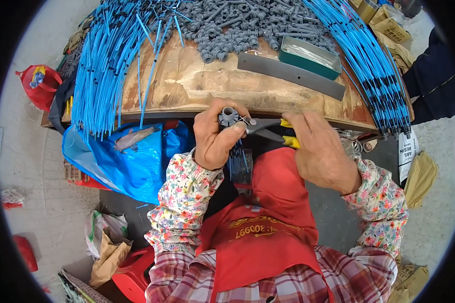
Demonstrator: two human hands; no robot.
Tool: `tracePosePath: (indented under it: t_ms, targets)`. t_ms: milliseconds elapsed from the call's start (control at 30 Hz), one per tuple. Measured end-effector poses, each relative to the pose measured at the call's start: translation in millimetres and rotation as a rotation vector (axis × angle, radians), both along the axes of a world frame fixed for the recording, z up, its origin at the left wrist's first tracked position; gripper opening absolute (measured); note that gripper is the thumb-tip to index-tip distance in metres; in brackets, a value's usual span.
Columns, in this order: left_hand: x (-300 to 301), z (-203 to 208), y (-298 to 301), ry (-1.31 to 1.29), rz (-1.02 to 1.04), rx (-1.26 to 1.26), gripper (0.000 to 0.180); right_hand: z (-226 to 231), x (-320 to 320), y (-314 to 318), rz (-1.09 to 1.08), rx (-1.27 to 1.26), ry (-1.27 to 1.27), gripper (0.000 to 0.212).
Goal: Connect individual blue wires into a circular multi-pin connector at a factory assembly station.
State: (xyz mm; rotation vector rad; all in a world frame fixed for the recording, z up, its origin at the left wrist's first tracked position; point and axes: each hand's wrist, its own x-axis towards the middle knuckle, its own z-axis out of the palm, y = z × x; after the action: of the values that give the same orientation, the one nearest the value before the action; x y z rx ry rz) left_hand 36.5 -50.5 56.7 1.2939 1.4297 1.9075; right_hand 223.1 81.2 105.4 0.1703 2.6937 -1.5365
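My left hand (213, 139) is closed around a grey plastic pipe fitting (228, 116), with its round open end facing up between thumb and fingers. My right hand (322, 151) grips a pair of pliers (270, 132) with yellow handles, which stand partly spread. The plier jaws meet the fitting's side beside my left thumb, where a thin metallic piece shows; whether the jaws clamp it is too small to tell. Both hands are in front of the near edge of the wooden table (197, 88), above my red apron (268, 227). Under the fitting hang thin blue strands (236, 159), partly hidden.
Grey fittings (237, 25) are heaped at the table's back. Bundles of blue tubes lie left (103, 65) and right (371, 70). A flat metal bar (288, 76) lies before a green tin (311, 69) of thin pieces. A blue plastic bag (103, 166) hangs at the left edge.
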Motion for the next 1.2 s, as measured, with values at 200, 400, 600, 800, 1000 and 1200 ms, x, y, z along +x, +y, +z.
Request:
tracePosePath:
  t_ms: [200,400,600,800,1000,1200]
  targets:
    - [-8,-3,-3,0.153,-0.148,-0.010,0.028,24,-2,2,-0.007,-0.013,-0.343,0.040]
    - [1,-8,-1,0.122,-0.328,0.070,0.028,-16,8,1,0.239,-0.843,-0.807,0.038]
    - [-7,-19,-4,0.053,-0.251,0.038,0.027,-26,7,-11,0.002,-0.430,-0.213,0.049]
    - [-9,-24,-8,0.117,-0.034,-0.008,0.029,-19,6,-7,-0.179,0.511,0.245,0.048]
    - [-10,-23,-11,0.057,-0.105,-0.083,0.036,-2,-3,-2,-0.085,0.007,-0.337,0.043]
    - [-6,-29,-9,0.050,-0.288,0.005,0.036,-32,3,2,0.202,-0.751,-0.745,0.045]
